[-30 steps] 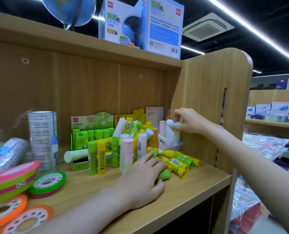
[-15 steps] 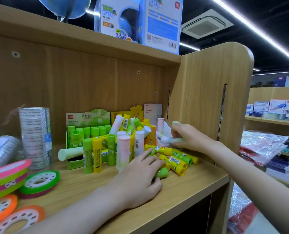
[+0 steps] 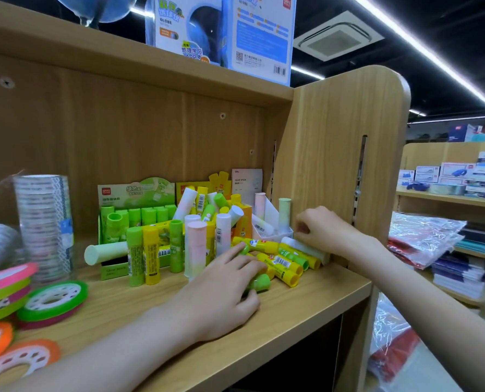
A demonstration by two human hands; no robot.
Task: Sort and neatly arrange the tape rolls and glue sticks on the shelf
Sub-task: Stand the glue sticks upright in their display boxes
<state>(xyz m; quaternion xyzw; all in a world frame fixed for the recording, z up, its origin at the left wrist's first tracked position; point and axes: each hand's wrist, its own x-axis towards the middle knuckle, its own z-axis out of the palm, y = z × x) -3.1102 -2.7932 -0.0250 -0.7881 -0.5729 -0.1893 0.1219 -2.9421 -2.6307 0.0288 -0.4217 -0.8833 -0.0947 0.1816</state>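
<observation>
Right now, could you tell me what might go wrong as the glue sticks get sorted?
1. The left hand rests on loose sticks lying near the shelf edge; a nudge could roll one off.
2. Upright sticks stand unsupported beside that hand and may topple.
3. The right hand works beside the tilted white tray, which could tip.

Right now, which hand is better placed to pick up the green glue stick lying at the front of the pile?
The left hand. Its fingers already lie over the lying green glue stick on the shelf. The right hand is farther back by the white box, beside a pale stick.
</observation>
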